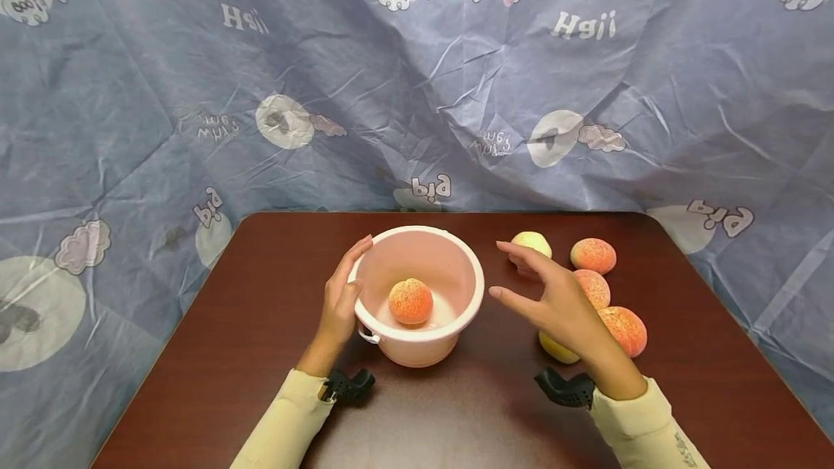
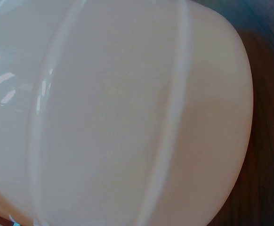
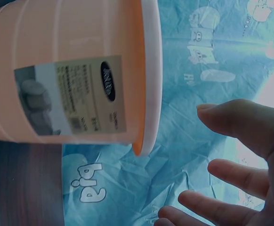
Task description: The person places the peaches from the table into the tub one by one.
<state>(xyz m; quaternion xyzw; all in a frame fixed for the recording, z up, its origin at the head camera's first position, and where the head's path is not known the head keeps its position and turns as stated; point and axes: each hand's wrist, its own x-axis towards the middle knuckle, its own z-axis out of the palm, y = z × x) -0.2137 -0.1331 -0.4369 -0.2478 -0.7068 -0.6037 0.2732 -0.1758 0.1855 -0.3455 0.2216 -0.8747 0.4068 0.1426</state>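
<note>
A pale pink plastic bucket (image 1: 417,349) stands upright on the table, with one orange-red peach (image 1: 410,302) lying on its bottom. My left hand (image 1: 341,302) grips the bucket's rim on the left side, thumb over the edge and fingers along the outside. The left wrist view is filled by the bucket's ribbed wall (image 2: 113,113). To the right of the bucket my right hand (image 1: 554,295) hovers with fingers spread, holding nothing. In the right wrist view its fingers are apart from the bucket, whose wall bears a printed label (image 3: 73,96).
Right of the bucket lie several fruits: a pale yellow one (image 1: 533,242) behind my right fingers, peaches (image 1: 594,256) (image 1: 624,331), and a yellow one (image 1: 558,348) partly under my wrist. A printed blue cloth (image 1: 391,129) hangs behind the dark brown table (image 1: 260,353).
</note>
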